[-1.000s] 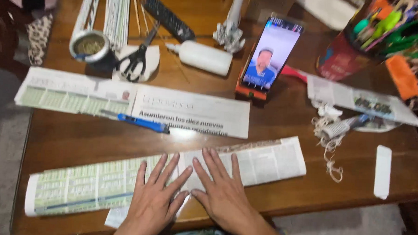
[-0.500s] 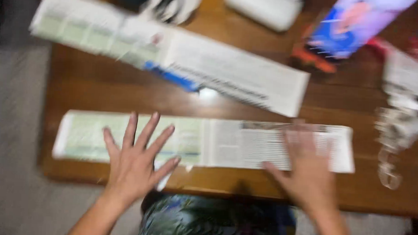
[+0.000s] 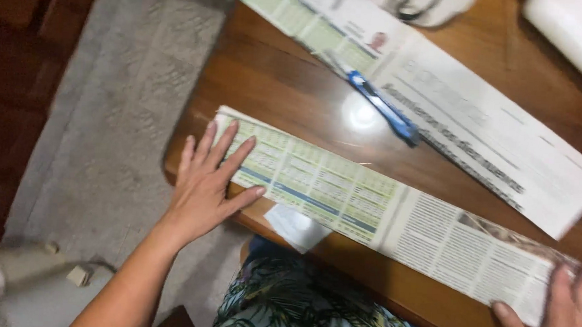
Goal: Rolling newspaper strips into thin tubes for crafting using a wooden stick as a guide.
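Observation:
A long folded newspaper strip [image 3: 379,218] lies along the near edge of a wooden table [image 3: 293,99]. My left hand [image 3: 210,180] lies flat with fingers spread on the strip's left end. My right hand [image 3: 557,311] presses on its right end at the lower right corner of the view, only partly visible. Neither hand grips anything.
A second folded newspaper [image 3: 473,118] lies farther back, with a blue pen-like tool [image 3: 383,109] on its near edge. A small white paper scrap [image 3: 295,225] pokes out under the strip. Grey carpet [image 3: 111,144] lies left of the table. A floral garment [image 3: 299,299] covers my lap.
My hands have slid apart from the strip's middle to its two ends. The view has swung left and down, closer to the table edge.

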